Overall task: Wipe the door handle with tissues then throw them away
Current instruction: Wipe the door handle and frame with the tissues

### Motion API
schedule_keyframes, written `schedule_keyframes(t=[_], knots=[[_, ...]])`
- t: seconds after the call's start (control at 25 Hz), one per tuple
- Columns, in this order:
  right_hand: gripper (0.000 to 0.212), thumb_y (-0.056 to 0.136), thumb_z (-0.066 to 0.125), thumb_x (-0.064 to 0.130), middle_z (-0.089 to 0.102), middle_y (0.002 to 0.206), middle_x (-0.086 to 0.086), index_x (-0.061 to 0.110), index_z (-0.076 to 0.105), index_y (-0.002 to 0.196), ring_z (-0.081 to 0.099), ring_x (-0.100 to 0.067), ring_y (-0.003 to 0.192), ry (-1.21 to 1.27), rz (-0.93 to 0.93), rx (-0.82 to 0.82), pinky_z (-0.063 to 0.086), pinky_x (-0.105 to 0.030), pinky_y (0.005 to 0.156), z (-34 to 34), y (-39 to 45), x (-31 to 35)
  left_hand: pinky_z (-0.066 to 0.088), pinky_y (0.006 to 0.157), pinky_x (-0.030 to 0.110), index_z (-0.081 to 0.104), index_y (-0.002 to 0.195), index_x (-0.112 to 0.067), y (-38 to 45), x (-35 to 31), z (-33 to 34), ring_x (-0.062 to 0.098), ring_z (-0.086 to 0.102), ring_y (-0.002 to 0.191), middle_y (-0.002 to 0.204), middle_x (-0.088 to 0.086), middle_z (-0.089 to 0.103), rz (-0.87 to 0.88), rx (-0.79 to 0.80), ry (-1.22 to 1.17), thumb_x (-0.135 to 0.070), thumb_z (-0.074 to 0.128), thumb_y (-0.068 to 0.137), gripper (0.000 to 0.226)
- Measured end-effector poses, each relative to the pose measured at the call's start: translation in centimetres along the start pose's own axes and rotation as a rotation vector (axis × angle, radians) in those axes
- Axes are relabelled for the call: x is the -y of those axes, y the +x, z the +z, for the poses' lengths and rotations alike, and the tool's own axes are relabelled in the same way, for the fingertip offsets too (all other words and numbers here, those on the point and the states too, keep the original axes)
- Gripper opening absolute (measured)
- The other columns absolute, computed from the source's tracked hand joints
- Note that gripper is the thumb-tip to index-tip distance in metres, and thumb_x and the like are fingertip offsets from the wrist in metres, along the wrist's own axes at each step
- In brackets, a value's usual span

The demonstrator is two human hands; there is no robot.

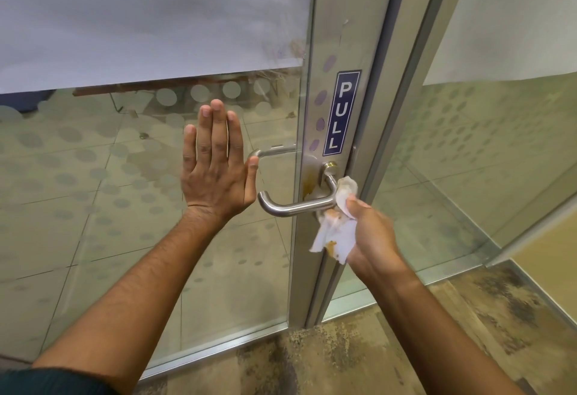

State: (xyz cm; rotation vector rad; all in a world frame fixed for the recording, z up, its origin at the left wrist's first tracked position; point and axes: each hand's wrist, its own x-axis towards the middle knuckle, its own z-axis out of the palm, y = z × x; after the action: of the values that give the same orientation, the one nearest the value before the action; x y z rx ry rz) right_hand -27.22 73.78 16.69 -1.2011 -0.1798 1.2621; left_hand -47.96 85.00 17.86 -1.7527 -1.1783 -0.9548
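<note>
A brushed-metal lever door handle (290, 207) sticks out from the aluminium stile of a glass door. Brown smears mark the stile just left of the handle's base. My right hand (373, 233) is shut on crumpled white tissues (338, 226), stained brown, and presses them against the handle's right end near its base. My left hand (215, 163) lies flat and open on the glass, fingers up, just left of the handle; its thumb nearly touches the handle on the far side of the glass.
A blue PULL sticker (342, 113) sits on the stile (331, 35) above the handle. The glass door (109, 176) carries frosted dots. A fixed glass panel (484, 160) stands to the right. Mottled brown carpet (390, 347) covers the floor below.
</note>
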Motion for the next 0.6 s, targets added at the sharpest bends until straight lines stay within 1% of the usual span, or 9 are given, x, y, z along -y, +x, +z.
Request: schedule_keyframes(t=[0.08, 0.16, 0.2, 0.24, 0.28, 0.32, 0.4, 0.52, 0.6], knots=[[0.015, 0.098, 0.059, 0.014, 0.073, 0.102, -0.016, 0.008, 0.070, 0.106, 0.071, -0.026, 0.088, -0.079, -0.275, -0.067, 0.058, -0.037, 0.071, -0.7, 0.1, 0.4, -0.010, 0.124, 0.038, 0.012, 0.153, 0.004, 0.1, -0.1, -0.3, 0.021, -0.022, 0.151, 0.155, 0.023, 0.011, -0.016, 0.011, -0.016, -0.041, 0.034, 0.098, 0.074], [0.013, 0.097, 0.061, 0.015, 0.076, 0.096, -0.001, 0.022, 0.072, 0.097, 0.070, -0.006, 0.087, -0.324, -0.651, -0.139, 0.059, -0.030, 0.079, -1.2, 0.4, 1.0, -0.008, 0.124, 0.039, 0.017, 0.151, 0.004, 0.1, -0.2, -0.9, 0.020, -0.020, 0.151, 0.155, 0.024, 0.013, -0.030, 0.009, -0.064, -0.039, 0.039, 0.098, 0.072], [0.014, 0.096, 0.063, 0.016, 0.075, 0.095, 0.005, 0.024, 0.074, 0.098, 0.067, 0.005, 0.084, -0.474, -0.835, -0.183, 0.056, -0.019, 0.080, -1.3, 0.6, 1.4, -0.006, 0.124, 0.039, 0.018, 0.151, 0.004, 0.1, -0.1, -1.1, 0.020, -0.018, 0.152, 0.155, 0.025, 0.014, -0.026, 0.005, -0.094, -0.038, 0.042, 0.097, 0.073], [0.014, 0.094, 0.064, 0.015, 0.075, 0.094, 0.007, 0.020, 0.075, 0.101, 0.064, 0.008, 0.082, -0.608, -0.997, -0.211, 0.050, -0.008, 0.078, -1.1, 0.7, 1.6, -0.004, 0.124, 0.041, 0.019, 0.152, 0.005, 0.2, 0.0, -1.4, 0.021, -0.015, 0.152, 0.155, 0.027, 0.016, -0.012, 0.002, -0.122, -0.035, 0.047, 0.096, 0.074], [0.015, 0.093, 0.064, 0.012, 0.074, 0.092, 0.004, 0.013, 0.076, 0.103, 0.062, 0.006, 0.079, -0.728, -1.134, -0.214, 0.045, -0.003, 0.076, -0.8, 0.9, 1.8, -0.002, 0.124, 0.042, 0.021, 0.152, 0.005, 0.4, 0.2, -1.6, 0.022, -0.013, 0.153, 0.155, 0.028, 0.018, 0.007, 0.003, -0.141, -0.033, 0.050, 0.095, 0.075], [0.016, 0.092, 0.064, 0.007, 0.073, 0.090, 0.000, 0.008, 0.075, 0.103, 0.060, 0.002, 0.077, -0.850, -1.258, -0.194, 0.043, -0.004, 0.074, -0.6, 1.1, 1.9, -0.001, 0.124, 0.043, 0.021, 0.152, 0.005, 0.7, 0.4, -1.7, 0.023, -0.011, 0.153, 0.156, 0.029, 0.020, 0.028, 0.005, -0.146, -0.032, 0.052, 0.094, 0.076], [0.017, 0.089, 0.062, 0.007, 0.074, 0.094, -0.010, 0.003, 0.074, 0.100, 0.066, -0.018, 0.081, -1.106, -1.420, -0.115, 0.050, -0.019, 0.078, 0.1, 1.5, 2.1, -0.003, 0.124, 0.043, 0.021, 0.153, 0.004, 1.0, 0.6, -1.9, 0.026, -0.009, 0.154, 0.156, 0.029, 0.019, 0.055, 0.012, -0.115, -0.033, 0.051, 0.094, 0.076], [0.016, 0.085, 0.070, 0.007, 0.071, 0.109, -0.015, 0.004, 0.076, 0.100, 0.066, -0.032, 0.102, -1.424, -1.420, -0.010, 0.058, -0.041, 0.085, 1.1, 1.9, 2.8, -0.005, 0.124, 0.042, 0.021, 0.152, 0.005, 1.1, 0.5, -1.8, 0.037, 0.007, 0.150, 0.155, 0.029, 0.023, 0.072, 0.029, -0.061, -0.033, 0.052, 0.092, 0.078], [0.020, 0.087, 0.066, 0.009, 0.066, 0.114, -0.013, 0.008, 0.075, 0.105, 0.061, -0.029, 0.107, -1.524, -1.356, 0.075, 0.057, -0.040, 0.086, 1.5, 1.8, 3.0, -0.004, 0.124, 0.042, 0.021, 0.153, 0.005, 1.0, 0.5, -1.6, 0.039, 0.011, 0.148, 0.155, 0.029, 0.023, 0.078, 0.035, -0.041, -0.034, 0.051, 0.092, 0.078]])
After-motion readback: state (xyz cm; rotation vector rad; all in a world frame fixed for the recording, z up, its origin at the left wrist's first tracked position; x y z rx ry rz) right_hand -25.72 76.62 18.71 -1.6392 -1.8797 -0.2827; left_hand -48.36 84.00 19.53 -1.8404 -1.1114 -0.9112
